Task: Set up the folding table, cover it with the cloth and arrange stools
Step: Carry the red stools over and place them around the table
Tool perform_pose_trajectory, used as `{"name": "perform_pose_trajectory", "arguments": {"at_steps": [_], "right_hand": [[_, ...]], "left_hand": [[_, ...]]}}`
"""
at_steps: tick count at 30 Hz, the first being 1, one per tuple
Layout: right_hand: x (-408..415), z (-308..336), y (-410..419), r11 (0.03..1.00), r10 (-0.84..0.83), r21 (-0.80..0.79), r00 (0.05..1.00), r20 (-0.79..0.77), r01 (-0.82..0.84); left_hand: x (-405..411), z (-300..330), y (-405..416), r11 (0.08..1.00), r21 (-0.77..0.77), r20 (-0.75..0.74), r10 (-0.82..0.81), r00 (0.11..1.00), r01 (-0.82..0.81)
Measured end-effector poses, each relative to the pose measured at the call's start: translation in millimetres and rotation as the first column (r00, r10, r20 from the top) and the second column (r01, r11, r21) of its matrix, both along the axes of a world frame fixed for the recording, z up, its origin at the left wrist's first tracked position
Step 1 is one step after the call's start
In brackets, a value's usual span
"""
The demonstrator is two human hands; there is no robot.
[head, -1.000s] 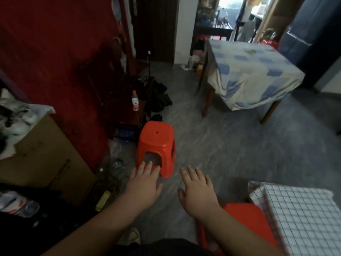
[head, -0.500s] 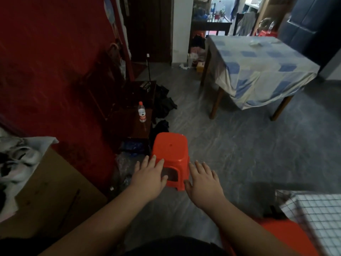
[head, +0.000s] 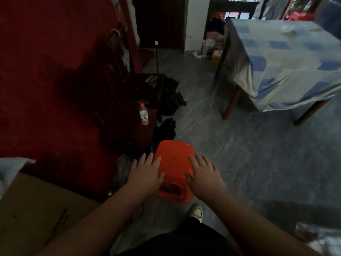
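An orange plastic stool [head: 174, 159] stands on the grey floor just in front of me. My left hand [head: 146, 174] lies against its left side, fingers spread and thumb at the near edge. On the stool's right side sits my right hand [head: 203, 175], fingers straight over the seat edge and thumb on the near rim. Whether either hand grips the stool is unclear. The table [head: 230, 102] with wooden legs stands at the far right, draped in a blue-and-white checked cloth [head: 287, 65].
A red wall runs along the left. A dark low cabinet [head: 145, 126] with a water bottle [head: 144, 114] on it stands beyond the stool, dark clothes beside it. A cardboard box [head: 31, 209] is at the near left. My shoe [head: 197, 213] is below the stool.
I have stepped closer to the stool. Both hands moved forward from in front of it and now rest on its two sides.
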State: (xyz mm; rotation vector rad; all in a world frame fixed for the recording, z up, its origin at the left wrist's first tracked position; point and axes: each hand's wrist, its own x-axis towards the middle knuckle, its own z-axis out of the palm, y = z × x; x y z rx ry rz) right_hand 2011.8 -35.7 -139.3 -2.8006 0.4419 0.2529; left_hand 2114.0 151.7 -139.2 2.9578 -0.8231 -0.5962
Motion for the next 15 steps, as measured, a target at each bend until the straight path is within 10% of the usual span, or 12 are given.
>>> {"name": "perform_pose_trajectory", "arguments": {"at_steps": [15], "right_hand": [[165,-141,-120,0.994,0.011,0.108,0.960,-0.279,0.020]], "left_hand": [[174,-141,-81,0.989,0.114,-0.266,0.120,0.956,-0.093]]}}
